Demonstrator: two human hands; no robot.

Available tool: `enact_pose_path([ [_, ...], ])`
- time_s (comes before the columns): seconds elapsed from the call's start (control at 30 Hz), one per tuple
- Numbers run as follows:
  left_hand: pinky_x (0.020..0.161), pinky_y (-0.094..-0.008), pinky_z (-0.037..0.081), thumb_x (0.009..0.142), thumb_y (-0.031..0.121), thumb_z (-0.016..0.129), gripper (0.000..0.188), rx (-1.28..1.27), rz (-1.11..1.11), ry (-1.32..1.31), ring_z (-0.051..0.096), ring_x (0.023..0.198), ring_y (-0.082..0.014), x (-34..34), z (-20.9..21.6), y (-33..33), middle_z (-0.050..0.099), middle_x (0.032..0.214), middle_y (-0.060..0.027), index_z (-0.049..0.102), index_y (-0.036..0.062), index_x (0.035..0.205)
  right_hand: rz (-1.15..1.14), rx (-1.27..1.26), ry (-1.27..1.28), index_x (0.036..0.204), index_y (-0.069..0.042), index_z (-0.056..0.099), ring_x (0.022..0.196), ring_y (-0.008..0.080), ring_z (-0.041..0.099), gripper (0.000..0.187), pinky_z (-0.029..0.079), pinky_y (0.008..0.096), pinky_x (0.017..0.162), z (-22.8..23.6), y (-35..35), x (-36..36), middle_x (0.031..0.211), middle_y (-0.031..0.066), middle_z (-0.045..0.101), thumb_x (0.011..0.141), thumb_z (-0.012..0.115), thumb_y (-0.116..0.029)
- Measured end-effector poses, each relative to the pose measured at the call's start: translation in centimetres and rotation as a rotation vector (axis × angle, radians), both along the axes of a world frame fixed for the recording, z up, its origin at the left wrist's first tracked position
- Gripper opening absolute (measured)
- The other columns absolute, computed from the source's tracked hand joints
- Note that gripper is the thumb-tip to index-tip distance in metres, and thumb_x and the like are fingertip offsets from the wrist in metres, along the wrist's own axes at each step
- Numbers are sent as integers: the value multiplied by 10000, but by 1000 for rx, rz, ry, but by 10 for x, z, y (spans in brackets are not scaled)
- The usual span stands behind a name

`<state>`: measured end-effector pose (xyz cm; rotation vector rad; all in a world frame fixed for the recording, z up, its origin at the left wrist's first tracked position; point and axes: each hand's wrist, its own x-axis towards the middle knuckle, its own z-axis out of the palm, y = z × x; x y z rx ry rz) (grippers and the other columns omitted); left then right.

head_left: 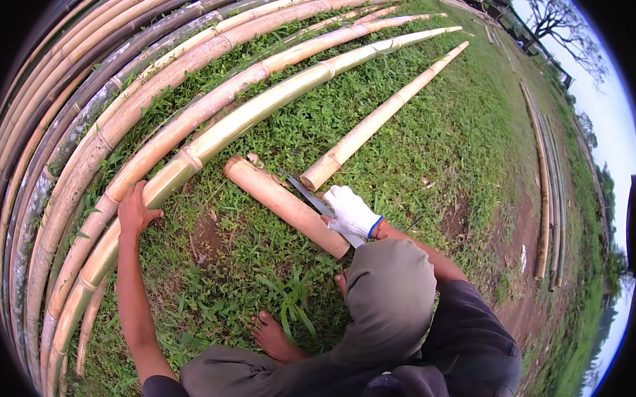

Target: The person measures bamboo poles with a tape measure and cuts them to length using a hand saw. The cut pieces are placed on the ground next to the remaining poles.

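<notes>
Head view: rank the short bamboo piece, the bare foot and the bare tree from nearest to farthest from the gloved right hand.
1. Short bamboo piece: lying on the grass right beside the gloved right hand, on its left.
2. Bare foot: lower down on the grass, near the person's knee.
3. Bare tree: far off at the top right, against the sky.

Soft, even daylight from an overcast sky (605, 103), bright and washed out at upper right. Faint shadows only on the grass (432, 125). Sharp at centre; heavy fisheye bending of bamboo poles (88, 148) leftward, black rim all around.
</notes>
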<state>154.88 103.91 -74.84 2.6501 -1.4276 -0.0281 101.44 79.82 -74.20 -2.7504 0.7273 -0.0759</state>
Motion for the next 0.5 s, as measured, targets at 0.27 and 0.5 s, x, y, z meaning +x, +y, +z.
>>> enact_pose_path([
  [0.27,1117,-509,515,515,425,1018,1113,175,80,334,666,1278,-412,28,13,-21,695,1392,-223,582,91,1484,211,-416,64,1349,-98,649,1147,392,614,728,529,511,930,-45,-109,81,1199,175,647,708,873,-359],
  [0.5,1136,-521,445,675,181,978,888,-180,140,-204,613,1274,-365,-63,-14,21,651,1354,-149,560,128,1456,109,-385,210,1337,-168,667,1227,410,604,690,514,579,988,-83,-110,53,1251,143,608,688,874,-276],
])
